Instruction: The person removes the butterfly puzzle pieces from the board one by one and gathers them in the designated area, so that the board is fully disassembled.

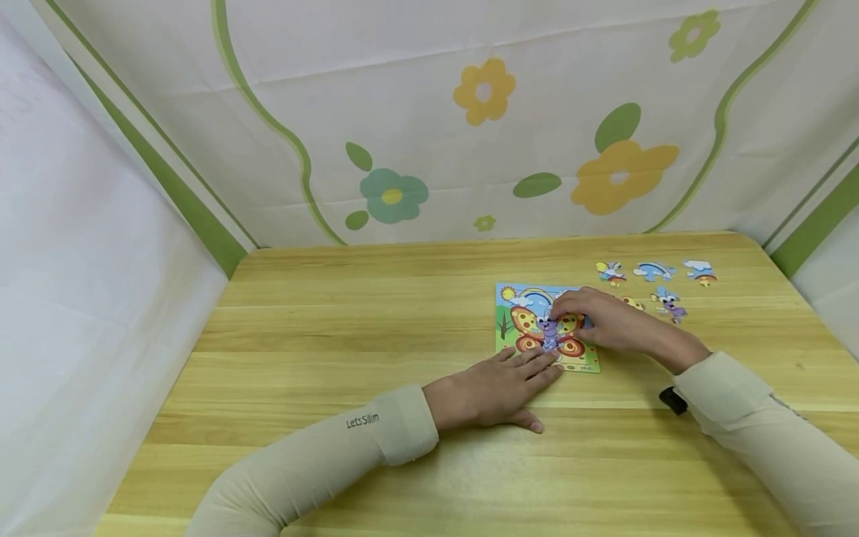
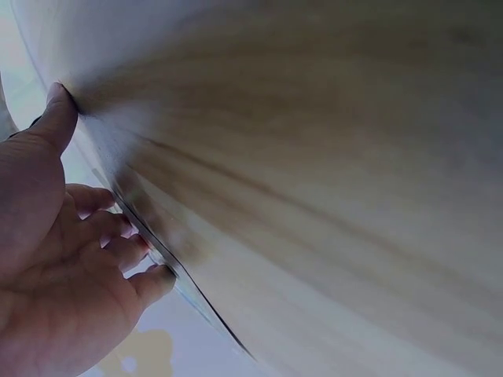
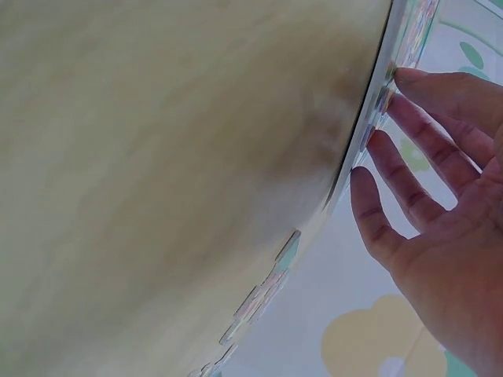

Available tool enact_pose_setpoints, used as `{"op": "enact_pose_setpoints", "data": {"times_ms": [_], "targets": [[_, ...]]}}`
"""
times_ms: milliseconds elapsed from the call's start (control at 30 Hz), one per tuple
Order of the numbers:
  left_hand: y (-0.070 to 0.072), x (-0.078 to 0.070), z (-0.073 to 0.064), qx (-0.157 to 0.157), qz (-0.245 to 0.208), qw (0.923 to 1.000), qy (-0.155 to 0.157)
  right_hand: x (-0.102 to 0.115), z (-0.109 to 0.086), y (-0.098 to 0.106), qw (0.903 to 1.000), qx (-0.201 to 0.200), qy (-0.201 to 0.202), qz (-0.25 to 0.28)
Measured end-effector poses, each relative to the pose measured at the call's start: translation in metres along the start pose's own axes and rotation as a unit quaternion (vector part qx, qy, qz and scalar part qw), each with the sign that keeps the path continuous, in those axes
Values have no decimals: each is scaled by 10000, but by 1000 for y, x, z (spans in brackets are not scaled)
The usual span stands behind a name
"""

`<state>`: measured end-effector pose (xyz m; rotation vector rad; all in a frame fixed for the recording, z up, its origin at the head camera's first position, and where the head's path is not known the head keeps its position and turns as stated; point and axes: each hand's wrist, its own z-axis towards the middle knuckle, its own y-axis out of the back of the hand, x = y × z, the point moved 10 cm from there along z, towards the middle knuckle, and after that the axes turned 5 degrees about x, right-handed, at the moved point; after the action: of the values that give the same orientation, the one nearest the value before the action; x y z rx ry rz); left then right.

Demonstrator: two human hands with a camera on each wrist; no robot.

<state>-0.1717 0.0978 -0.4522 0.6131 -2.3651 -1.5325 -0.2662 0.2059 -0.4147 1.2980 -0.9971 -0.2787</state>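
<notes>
A butterfly jigsaw puzzle board (image 1: 504,326) lies on the table, right of centre. My left hand (image 1: 499,384) is palm down, its fingers spread over the board's lower edge and its thumb on the tabletop. My right hand (image 1: 607,321) reaches over the board's right side; its fingertips touch the puzzle around the butterfly's right wing. In the right wrist view the right hand (image 3: 452,169) has its fingers slightly bent and spread, fingertips at the board's surface. Whether a piece lies under them is hidden. The left wrist view shows the left hand (image 2: 78,259) against the board's edge.
Several loose puzzle pieces lie beyond my right hand: rainbow pieces (image 1: 654,271), a cloud piece (image 1: 700,271), a butterfly-head piece (image 1: 669,304) and a yellow piece (image 1: 632,303), partly covered. The wooden table (image 1: 349,321) meets a flowered cloth (image 1: 429,149) behind.
</notes>
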Motion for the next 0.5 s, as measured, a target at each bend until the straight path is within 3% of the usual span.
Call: {"op": "enact_pose_setpoints", "data": {"times_ms": [500], "targets": [[0, 0, 0, -18, 124, 9999, 14, 9, 1, 0, 9992, -84, 181, -344]]}}
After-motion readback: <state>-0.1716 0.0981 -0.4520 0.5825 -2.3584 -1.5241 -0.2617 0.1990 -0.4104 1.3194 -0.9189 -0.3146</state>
